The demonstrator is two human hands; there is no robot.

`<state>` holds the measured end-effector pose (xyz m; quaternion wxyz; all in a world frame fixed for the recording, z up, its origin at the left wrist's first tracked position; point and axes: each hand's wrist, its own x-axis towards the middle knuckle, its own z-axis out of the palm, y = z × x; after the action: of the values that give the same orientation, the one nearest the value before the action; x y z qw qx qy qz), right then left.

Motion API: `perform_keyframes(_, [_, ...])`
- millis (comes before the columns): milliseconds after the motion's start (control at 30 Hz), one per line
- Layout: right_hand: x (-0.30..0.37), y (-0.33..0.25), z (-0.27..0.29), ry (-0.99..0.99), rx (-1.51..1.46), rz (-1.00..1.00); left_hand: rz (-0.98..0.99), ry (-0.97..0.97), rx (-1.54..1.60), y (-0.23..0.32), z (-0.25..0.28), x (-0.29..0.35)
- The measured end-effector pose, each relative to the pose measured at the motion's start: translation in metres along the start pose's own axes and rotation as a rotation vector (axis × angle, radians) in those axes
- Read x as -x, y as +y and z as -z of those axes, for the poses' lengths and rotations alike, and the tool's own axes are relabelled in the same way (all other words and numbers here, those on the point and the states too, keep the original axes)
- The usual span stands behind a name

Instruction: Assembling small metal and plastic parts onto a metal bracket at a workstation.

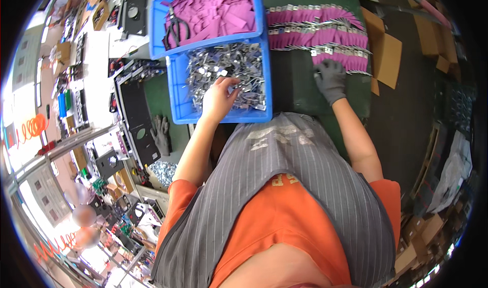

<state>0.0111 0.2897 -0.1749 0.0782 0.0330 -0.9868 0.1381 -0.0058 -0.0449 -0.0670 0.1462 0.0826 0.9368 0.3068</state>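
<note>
Metal pieces (231, 64): small, silver and shiny, these lay loose in a jumbled heap, pointing every which way, within a blue bin (179, 87) just to the 11 o'clock side of the view's centre. Purple pieces (320, 37): fitted with silver metal parts, these were ranged in three closely overlapped rows on a dark green tabletop (295, 82) at about 1 o'clock from centre. Pale metal tabs lined each row's 12 o'clock edge. The row nearest 6 o'clock was the shortest, occupying only the 3 o'clock portion of the rows' span.
</note>
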Motion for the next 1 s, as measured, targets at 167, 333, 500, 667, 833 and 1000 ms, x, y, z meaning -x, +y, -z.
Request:
perform_keyframes(167, [-0.009,-0.007,0.005,0.001,-0.008,-0.084,0.009,-0.013,-0.322,-0.035,0.003,-0.008])
perform_keyframes(333, [-0.005,-0.03,0.014,0.012,-0.15,-0.076,-0.255,-0.037,-0.511,-0.042,-0.017,-0.03])
perform_keyframes(500, [-0.005,-0.051,0.016,0.041,-0.249,-0.032,-0.457,-0.097,-0.761,-0.042,-0.038,-0.051])
perform_keyframes(667, [-0.002,-0.059,0.02,0.069,-0.37,-0.039,-0.611,0.029,-0.736,-0.046,-0.027,-0.049])
perform_keyframes(833, [-0.01,-0.073,0.044,0.017,-0.79,0.02,-0.164,0.366,0.157,-0.036,-0.009,-0.028])
perform_keyframes(1000, [-0.021,-0.1,0.059,-0.313,-1.202,-0.01,0.292,0.199,1.562,-0.001,0.004,-0.01])
